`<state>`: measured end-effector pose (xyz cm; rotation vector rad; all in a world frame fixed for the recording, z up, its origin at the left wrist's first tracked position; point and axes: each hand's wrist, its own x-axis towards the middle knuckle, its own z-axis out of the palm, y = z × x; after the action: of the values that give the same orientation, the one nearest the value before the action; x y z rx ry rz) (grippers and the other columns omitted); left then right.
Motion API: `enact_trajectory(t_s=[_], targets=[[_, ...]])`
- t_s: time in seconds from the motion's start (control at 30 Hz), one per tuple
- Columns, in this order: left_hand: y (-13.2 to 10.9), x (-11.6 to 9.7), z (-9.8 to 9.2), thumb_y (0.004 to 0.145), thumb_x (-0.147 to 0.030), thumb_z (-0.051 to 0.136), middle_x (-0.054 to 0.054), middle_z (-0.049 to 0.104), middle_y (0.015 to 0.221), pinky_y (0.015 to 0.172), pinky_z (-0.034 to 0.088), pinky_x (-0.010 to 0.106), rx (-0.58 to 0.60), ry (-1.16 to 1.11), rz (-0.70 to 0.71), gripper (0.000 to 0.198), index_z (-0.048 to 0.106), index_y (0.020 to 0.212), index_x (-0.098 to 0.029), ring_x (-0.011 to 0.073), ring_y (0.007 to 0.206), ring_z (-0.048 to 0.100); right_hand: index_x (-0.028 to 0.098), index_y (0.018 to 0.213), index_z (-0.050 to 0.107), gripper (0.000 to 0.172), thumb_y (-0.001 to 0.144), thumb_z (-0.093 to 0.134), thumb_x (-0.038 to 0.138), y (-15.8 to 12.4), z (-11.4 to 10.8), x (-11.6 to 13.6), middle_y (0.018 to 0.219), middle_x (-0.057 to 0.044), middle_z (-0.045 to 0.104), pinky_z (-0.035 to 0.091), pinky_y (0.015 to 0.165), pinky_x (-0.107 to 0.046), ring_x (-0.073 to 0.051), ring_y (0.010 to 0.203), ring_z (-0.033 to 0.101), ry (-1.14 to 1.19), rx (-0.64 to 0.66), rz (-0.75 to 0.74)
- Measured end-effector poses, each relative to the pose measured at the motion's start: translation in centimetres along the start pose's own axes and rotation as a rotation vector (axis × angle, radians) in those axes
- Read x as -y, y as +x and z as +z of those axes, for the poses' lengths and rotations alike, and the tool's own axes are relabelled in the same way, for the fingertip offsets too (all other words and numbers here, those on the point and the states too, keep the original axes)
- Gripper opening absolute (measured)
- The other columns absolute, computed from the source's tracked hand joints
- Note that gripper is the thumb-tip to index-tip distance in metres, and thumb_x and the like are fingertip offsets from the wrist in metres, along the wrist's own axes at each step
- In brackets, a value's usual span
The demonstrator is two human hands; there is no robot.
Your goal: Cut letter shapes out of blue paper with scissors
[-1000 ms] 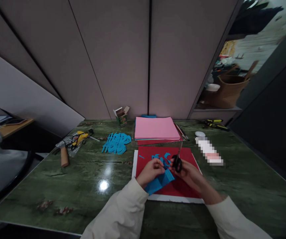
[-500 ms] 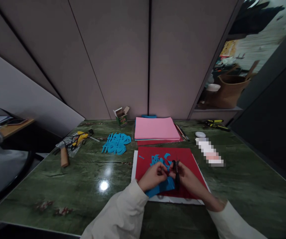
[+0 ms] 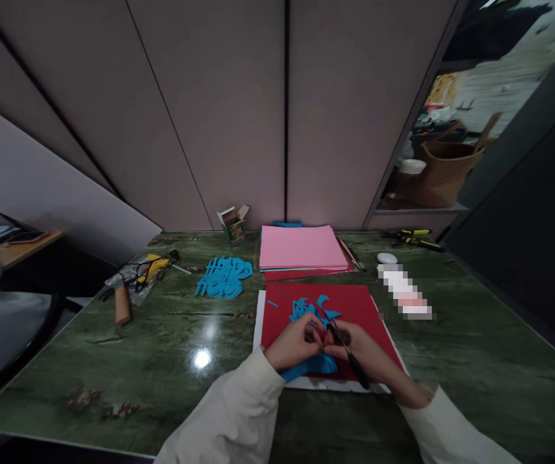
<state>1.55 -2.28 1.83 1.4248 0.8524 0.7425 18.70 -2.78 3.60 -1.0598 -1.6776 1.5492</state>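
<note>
My left hand [image 3: 295, 343] is closed in a pinch at a piece of blue paper [image 3: 323, 365], which shows below its fingers. Black-handled scissors [image 3: 357, 370] lie slanted across my right hand [image 3: 367, 351], held in its curled fingers. The thumb and fingertips of that hand meet close to the left fingertips; any small bit of paper between them is too hidden to make out. Just beyond both hands, curled blue paper scraps [image 3: 301, 308] rest on a red sheet [image 3: 277, 322], with a white sheet [image 3: 258, 322] beneath it.
Cut-out blue paper letters [image 3: 225, 277] lie to the left. Behind stand a stack of pink paper [image 3: 303, 248] and a small opened box [image 3: 233, 227]. A yellow glue gun [image 3: 150, 267] and a wooden handle [image 3: 122, 305] are far left, yellow-black pliers [image 3: 417, 238] at back right.
The scissors have swung from near upright to a slant, handles toward the lower right. My right hand has turned and its fingertips have come in closer to my left hand.
</note>
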Motion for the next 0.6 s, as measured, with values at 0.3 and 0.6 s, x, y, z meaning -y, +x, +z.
enact_trajectory(t_s=[0.3, 0.6], targets=[[-0.7, -2.9, 0.0, 0.070, -0.018, 0.054, 0.005, 0.059, 0.079, 0.072, 0.037, 0.028, -0.444, 0.377, 0.251, 0.007, 0.059, 0.075, -0.020, 0.0189, 0.080, 0.052, 0.017, 0.064, 0.050, 0.020, 0.065, 0.063, 0.032, 0.2, -1.1, -1.1, 0.059, 0.003, 0.049, 0.036, 0.054, -0.022, -0.012, 0.057, 0.046, -0.062, -0.182, -0.020], [-0.5, -1.0, 0.8, 0.069, -0.045, 0.053, 0.003, 0.059, 0.055, 0.047, 0.040, 0.025, 0.045, 0.044, -0.189, 0.033, 0.059, 0.072, -0.013, 0.0140, 0.047, 0.054, 0.017, 0.068, 0.050, 0.025, 0.066, 0.065, 0.037, 0.8, -0.9, -2.2, 0.065, 0.001, 0.052, 0.039, 0.061, -0.026, -0.014, 0.062, 0.050, 0.038, -0.545, -0.111]])
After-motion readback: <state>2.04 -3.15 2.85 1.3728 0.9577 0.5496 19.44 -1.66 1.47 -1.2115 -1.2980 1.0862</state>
